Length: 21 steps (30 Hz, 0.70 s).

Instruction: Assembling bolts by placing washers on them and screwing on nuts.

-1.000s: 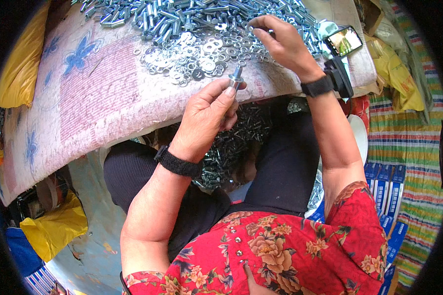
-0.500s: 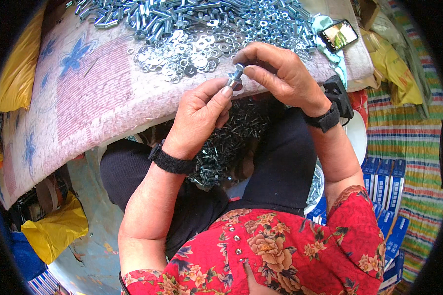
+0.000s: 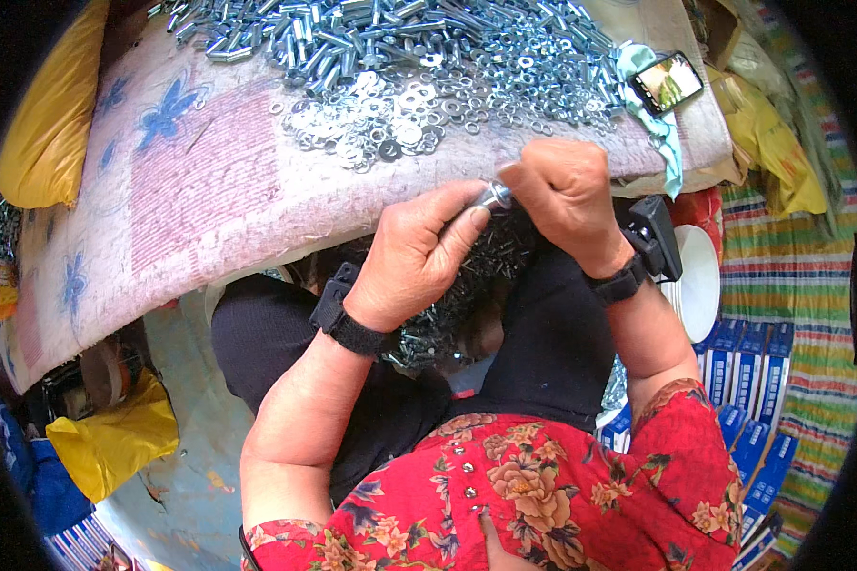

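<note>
The left hand point(image 3: 419, 252) pinches a small metal bolt point(image 3: 494, 196) between thumb and fingers, above the lap and just before the board's point(image 3: 200, 190) edge. The right hand point(image 3: 562, 195) is closed on its tip; what it pinches is hidden. If the grip loosens, I think the bolt may drop into the pile of parts point(image 3: 448, 305) in the lap.
</note>
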Available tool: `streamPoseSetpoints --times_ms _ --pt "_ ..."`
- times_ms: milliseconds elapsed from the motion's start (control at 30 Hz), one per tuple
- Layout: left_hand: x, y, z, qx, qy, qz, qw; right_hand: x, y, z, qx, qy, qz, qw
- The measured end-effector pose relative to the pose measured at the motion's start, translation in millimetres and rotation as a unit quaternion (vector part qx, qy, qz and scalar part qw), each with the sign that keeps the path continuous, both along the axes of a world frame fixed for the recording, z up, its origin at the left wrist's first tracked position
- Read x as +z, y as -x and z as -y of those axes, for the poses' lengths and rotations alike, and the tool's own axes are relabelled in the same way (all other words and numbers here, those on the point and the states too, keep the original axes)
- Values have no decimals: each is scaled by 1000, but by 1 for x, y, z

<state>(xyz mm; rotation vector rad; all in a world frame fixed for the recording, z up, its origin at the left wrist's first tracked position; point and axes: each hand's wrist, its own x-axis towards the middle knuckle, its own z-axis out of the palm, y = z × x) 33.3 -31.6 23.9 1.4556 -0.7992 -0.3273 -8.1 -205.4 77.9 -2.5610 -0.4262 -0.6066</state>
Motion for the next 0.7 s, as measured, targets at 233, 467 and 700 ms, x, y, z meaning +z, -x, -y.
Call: streamPoseSetpoints --times_ms 233,467,700 --pt "1 0 -2 -113 11 1 994 -3 -21 -59 -63 -504 157 847" --pt "8 -14 -11 -84 176 -286 938 15 44 -79 102 -452 0 886" --pt "9 -13 -21 -151 124 -286 938 18 1 -27 94 -233 -90 964"
